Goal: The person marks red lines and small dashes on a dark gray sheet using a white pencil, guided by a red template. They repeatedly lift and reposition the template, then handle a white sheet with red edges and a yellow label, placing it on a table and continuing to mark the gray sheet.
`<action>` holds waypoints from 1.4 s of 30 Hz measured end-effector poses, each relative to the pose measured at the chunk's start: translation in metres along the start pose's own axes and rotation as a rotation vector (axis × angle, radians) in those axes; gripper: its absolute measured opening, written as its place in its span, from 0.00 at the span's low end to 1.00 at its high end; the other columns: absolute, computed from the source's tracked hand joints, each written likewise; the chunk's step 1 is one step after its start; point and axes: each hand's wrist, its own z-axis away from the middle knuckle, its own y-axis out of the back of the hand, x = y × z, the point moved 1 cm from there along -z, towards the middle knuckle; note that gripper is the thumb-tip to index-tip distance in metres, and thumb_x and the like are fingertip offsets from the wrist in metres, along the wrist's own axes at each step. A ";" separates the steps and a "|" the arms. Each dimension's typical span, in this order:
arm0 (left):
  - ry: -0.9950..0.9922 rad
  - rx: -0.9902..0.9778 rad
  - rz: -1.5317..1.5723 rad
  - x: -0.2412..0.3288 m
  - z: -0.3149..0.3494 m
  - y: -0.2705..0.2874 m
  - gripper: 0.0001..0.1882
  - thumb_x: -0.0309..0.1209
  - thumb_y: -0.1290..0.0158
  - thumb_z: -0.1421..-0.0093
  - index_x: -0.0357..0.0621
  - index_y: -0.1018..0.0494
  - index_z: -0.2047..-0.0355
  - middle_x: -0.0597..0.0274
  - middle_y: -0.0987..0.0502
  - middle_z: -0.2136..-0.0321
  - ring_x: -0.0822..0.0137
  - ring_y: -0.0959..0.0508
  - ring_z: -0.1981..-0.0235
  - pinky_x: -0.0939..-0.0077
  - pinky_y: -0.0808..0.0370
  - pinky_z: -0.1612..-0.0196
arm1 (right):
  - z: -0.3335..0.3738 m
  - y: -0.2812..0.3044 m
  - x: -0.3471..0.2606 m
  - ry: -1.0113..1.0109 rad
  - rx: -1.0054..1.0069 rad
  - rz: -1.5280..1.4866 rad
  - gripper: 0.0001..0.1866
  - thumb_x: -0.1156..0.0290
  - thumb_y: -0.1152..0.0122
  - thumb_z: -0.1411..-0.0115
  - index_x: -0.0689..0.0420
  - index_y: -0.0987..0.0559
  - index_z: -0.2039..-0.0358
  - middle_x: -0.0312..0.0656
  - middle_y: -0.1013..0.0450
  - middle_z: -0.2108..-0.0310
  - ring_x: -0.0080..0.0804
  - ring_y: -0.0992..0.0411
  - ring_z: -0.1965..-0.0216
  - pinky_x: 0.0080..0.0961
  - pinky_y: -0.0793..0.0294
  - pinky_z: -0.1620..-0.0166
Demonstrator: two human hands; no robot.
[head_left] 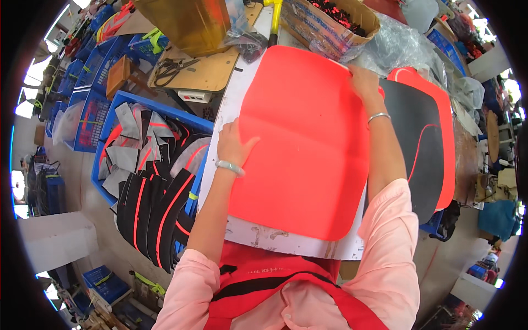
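A large bright red sheet [305, 148] with rounded corners lies across the white tabletop [256, 234] in front of me, a faint crease running over it. My left hand [234, 146] is at the sheet's left edge, thumb on top and fingers bent at the rim. At the upper right corner, my right hand [366, 85] pinches the edge, its fingertips partly hidden. Just right of that arm lies a dark grey panel [415, 143] with a red border and a thin red curved line, partly covered by the arm.
A blue crate [113, 107] of black, grey and red strips stands at left. Scissors [173, 71] lie on a wooden board [212, 71] beyond it. At the table's far side are a cardboard box [330, 33], a yellow-handled tool [276, 22] and clear plastic wrap [393, 47].
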 end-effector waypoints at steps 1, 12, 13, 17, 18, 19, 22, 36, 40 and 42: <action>-0.002 0.009 -0.002 -0.002 0.001 0.000 0.41 0.45 0.35 0.53 0.38 0.37 0.43 0.47 0.31 0.52 0.48 0.30 0.52 0.59 0.31 0.50 | -0.004 -0.002 0.002 0.023 -0.011 -0.012 0.14 0.68 0.48 0.45 0.46 0.21 0.59 0.44 0.22 0.62 0.46 0.24 0.58 0.43 0.25 0.58; 0.059 0.039 0.040 0.004 0.072 0.013 0.42 0.40 0.33 0.54 0.38 0.38 0.41 0.49 0.32 0.53 0.49 0.31 0.50 0.61 0.30 0.49 | -0.032 0.003 -0.001 0.260 -0.437 -0.103 0.23 0.61 0.39 0.52 0.51 0.22 0.54 0.47 0.25 0.53 0.45 0.28 0.51 0.36 0.28 0.51; 0.052 0.039 0.033 0.004 0.070 0.011 0.42 0.40 0.33 0.54 0.38 0.38 0.41 0.49 0.32 0.53 0.50 0.31 0.50 0.62 0.30 0.49 | -0.033 -0.006 0.009 0.223 -0.410 -0.118 0.23 0.60 0.38 0.52 0.49 0.22 0.54 0.45 0.25 0.53 0.45 0.27 0.52 0.37 0.28 0.51; 0.050 -0.023 0.018 0.011 0.055 0.010 0.42 0.40 0.33 0.53 0.38 0.38 0.40 0.50 0.32 0.53 0.51 0.31 0.50 0.64 0.30 0.49 | -0.026 -0.025 0.022 0.113 -0.242 -0.126 0.22 0.59 0.37 0.52 0.45 0.22 0.54 0.41 0.25 0.52 0.43 0.26 0.53 0.37 0.27 0.51; 0.048 -0.024 0.011 0.010 0.056 0.010 0.43 0.40 0.33 0.53 0.37 0.39 0.40 0.48 0.32 0.53 0.50 0.31 0.50 0.63 0.30 0.49 | -0.020 -0.023 0.020 0.091 -0.191 -0.115 0.22 0.59 0.37 0.51 0.45 0.22 0.53 0.41 0.26 0.52 0.43 0.26 0.53 0.37 0.27 0.51; 0.042 -0.029 0.009 0.006 0.056 0.009 0.44 0.40 0.33 0.53 0.36 0.40 0.40 0.47 0.32 0.52 0.49 0.31 0.49 0.62 0.30 0.49 | -0.014 -0.017 0.020 0.053 -0.117 -0.112 0.21 0.59 0.38 0.50 0.45 0.22 0.53 0.41 0.26 0.52 0.43 0.26 0.53 0.37 0.26 0.51; -0.074 0.049 -0.034 0.003 0.054 0.008 0.44 0.40 0.34 0.53 0.32 0.41 0.40 0.42 0.33 0.48 0.46 0.32 0.47 0.61 0.31 0.47 | 0.012 0.003 0.039 -0.098 0.129 -0.191 0.18 0.61 0.41 0.47 0.47 0.22 0.55 0.42 0.25 0.53 0.44 0.26 0.55 0.38 0.26 0.53; -0.031 -0.071 0.324 -0.005 0.000 -0.021 0.39 0.42 0.40 0.44 0.29 0.40 0.40 0.41 0.34 0.42 0.53 0.34 0.39 0.67 0.38 0.38 | 0.381 -0.008 0.031 -0.570 0.033 -1.056 0.18 0.65 0.50 0.36 0.63 0.25 0.52 0.54 0.24 0.56 0.48 0.26 0.52 0.30 0.30 0.49; -0.110 -0.122 0.277 -0.031 -0.017 -0.030 0.43 0.43 0.39 0.45 0.30 0.44 0.38 0.40 0.38 0.39 0.55 0.38 0.36 0.68 0.41 0.36 | 0.372 -0.005 0.020 -0.512 0.078 -0.979 0.16 0.65 0.50 0.37 0.62 0.25 0.55 0.60 0.27 0.63 0.59 0.28 0.57 0.38 0.29 0.56; -0.003 -0.132 0.492 -0.020 0.003 -0.017 0.42 0.41 0.40 0.44 0.31 0.46 0.37 0.42 0.41 0.38 0.57 0.40 0.35 0.68 0.42 0.35 | 0.377 0.003 0.023 -0.589 -0.119 -0.912 0.18 0.62 0.50 0.38 0.63 0.24 0.55 0.60 0.27 0.64 0.57 0.28 0.58 0.40 0.29 0.58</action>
